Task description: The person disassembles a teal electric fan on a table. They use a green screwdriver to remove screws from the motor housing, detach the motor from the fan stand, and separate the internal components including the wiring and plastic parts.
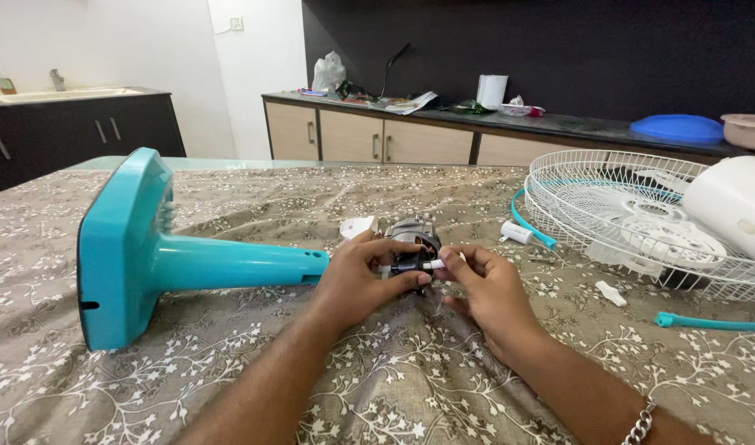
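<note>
Two bare hands meet at the middle of the bench [229, 387], which is covered by a grey-brown cloth with a white floral print. The left hand [357, 276] has its grip clamped on the motor [413, 239], a small grey and black unit held just above the cloth, with the thumb on the near side and the fingers curled over the top. The right hand [488, 288] pinches a short white shaft [436, 264] between thumb and forefinger; the shaft projects from a black part on the motor's right side. The right grip is therefore closed on the shaft, and the two hands touch or nearly touch at that spot. A metal chain bracelet [639, 427] sits on the right wrist. Left of the hands, the teal stand [147, 255] lies on its side, its square base raised at the far left and its tube end just beside the left hand. A small white piece [357, 227] lies behind the motor. Right of the hands, the white wire guard [608, 210] lies flat with a white housing [736, 206] resting on its right edge. A teal ring [711, 323] runs along the guard's rim. A small white clip [610, 292] and a white cylinder [516, 232] lie on the cloth near the guard.
</note>
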